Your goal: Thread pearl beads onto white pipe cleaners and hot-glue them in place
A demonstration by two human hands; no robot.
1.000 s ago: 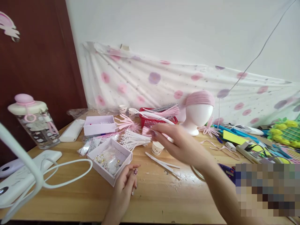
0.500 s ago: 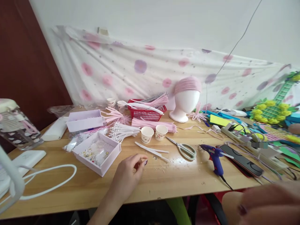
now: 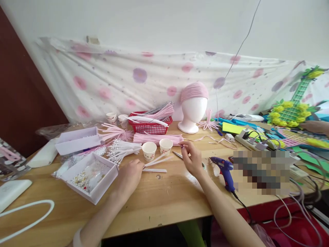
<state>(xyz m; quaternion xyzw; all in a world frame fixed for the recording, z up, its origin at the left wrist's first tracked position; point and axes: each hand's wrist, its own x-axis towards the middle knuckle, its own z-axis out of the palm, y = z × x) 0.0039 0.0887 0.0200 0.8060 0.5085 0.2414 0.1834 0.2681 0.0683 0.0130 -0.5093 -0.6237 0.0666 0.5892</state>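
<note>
My left hand rests low over the table, its fingertips closed at the left end of the thin white fuzzy stems. One of these pipe cleaners slants up to the right from my fingers; another lies flat. My right hand hovers above the scissors, with bent fingers slightly apart and nothing visible in them. It covers most of the scissors; the blade tips show to its left. Two paper cups stand just beyond the stems, between my hands.
Left are an open box of beads and bead-tipped white stems. Behind are pink pipe cleaners, a red basket and a white foam head. A blue glue gun lies right. Another person's hand shows far right.
My right hand has come from the lower right edge to above the scissors. My left hand has reached the white pipe cleaners, which lie differently. The view has shifted right.
</note>
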